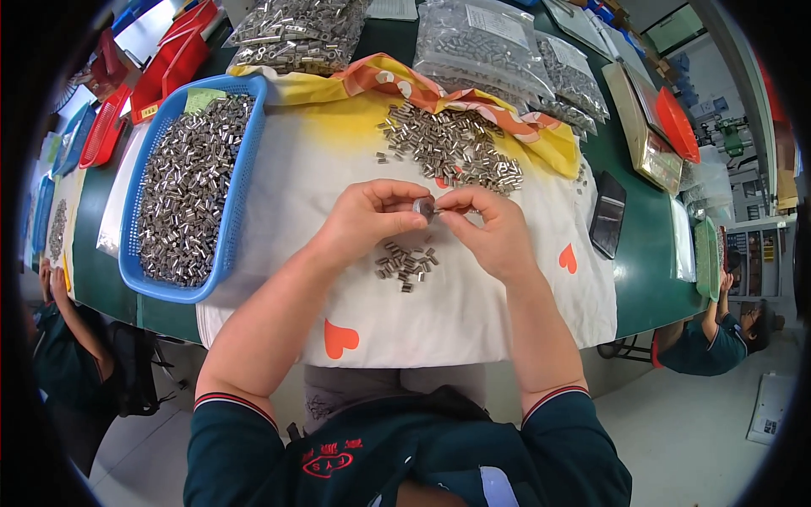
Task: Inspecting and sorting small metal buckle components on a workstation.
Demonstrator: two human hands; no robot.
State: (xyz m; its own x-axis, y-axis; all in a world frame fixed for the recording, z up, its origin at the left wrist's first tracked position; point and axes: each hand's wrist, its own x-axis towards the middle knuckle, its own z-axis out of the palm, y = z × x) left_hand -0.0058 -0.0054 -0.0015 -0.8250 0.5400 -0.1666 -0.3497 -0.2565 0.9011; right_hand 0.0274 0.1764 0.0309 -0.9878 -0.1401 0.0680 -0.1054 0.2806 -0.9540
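My left hand [365, 218] pinches a small round grey metal piece [422, 208] between thumb and fingers. Close against its right side, my right hand [497, 230] has thumb and forefinger pressed together at a thin, small part that I cannot make out. Both hands are above the white cloth [279, 220]. Just below them lies a small group of short metal sleeves [404, 264]. Beyond the hands a larger heap of the same sleeves [452, 152] spreads over the cloth, near its folded yellow and orange edge [338, 84].
A blue basket [128, 245] full of metal sleeves stands at left, with red bins [173, 63] behind. Clear bags of metal parts [481, 46] line the back. A black phone [608, 215] lies at right. Co-workers sit at far left [80, 355] and far right [710, 342].
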